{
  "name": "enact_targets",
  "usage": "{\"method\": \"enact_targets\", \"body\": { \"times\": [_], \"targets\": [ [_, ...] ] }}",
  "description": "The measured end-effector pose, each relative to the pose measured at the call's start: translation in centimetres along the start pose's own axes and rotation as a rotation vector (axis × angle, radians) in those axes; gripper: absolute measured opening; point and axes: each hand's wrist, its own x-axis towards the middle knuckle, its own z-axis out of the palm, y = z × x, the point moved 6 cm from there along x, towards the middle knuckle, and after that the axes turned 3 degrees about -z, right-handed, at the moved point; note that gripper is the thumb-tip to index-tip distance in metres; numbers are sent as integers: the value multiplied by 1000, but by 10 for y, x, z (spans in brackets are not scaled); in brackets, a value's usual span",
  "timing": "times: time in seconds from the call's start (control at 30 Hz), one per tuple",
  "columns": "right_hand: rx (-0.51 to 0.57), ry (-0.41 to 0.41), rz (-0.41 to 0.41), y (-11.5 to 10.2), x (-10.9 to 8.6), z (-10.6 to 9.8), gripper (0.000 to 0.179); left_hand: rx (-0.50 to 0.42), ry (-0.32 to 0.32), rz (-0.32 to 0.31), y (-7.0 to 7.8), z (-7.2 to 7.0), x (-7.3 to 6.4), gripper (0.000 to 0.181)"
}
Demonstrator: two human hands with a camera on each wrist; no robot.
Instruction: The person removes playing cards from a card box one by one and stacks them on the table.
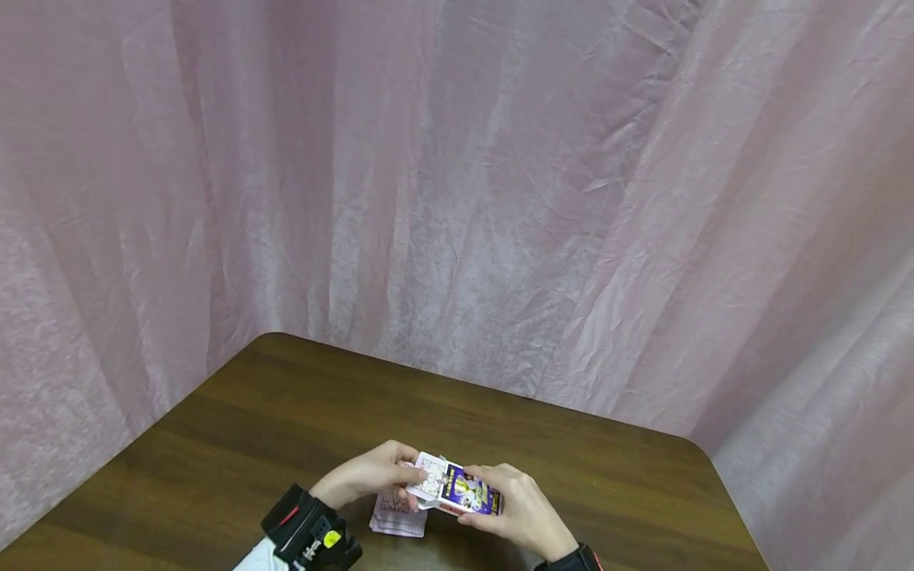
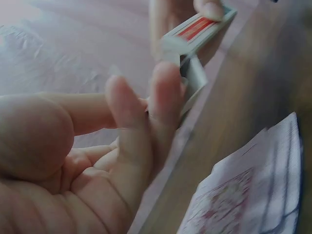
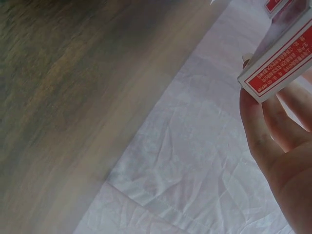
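My right hand [image 1: 520, 507] grips a purple playing-card box [image 1: 471, 490] by its right end, thumb and fingers on opposite edges. In the right wrist view the red-and-white edge of the box [image 3: 282, 63] faces the camera. From the box's left end, which is open, several patterned playing cards [image 1: 432, 473] stick out. My left hand [image 1: 380, 474] pinches those cards between thumb and fingers. In the left wrist view its fingers hide most of them. Just under the left hand, a loose stack of playing cards [image 1: 398, 519] lies on the table, slightly fanned.
The brown wooden table [image 1: 300, 404] has its far edge in front of a pink curtain [image 1: 457, 198]. A black wrist strap with a device [image 1: 310, 530] sits on the left wrist, and a black band [image 1: 571, 560] on the right.
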Motion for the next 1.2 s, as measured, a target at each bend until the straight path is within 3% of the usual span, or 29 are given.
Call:
{"method": "enact_targets", "body": {
  "times": [0.27, 0.67, 0.97, 1.2],
  "targets": [
    [0, -8, 4, 0, -1, 2, 55, -2, 47, -27, 2, -24, -9, 20],
    [1, 1, -2, 1, -1, 3, 54, -45, 112, 31, 1, -55, -16, 32],
    [-42, 17, -48, 0, -1, 3, 55, -144, 310, 19, -16, -88, -22, 15],
    [-39, -1, -35, 0, -1, 5, 54, -132, 404, -25, -27, -94, -18, 11]
  ]
}}
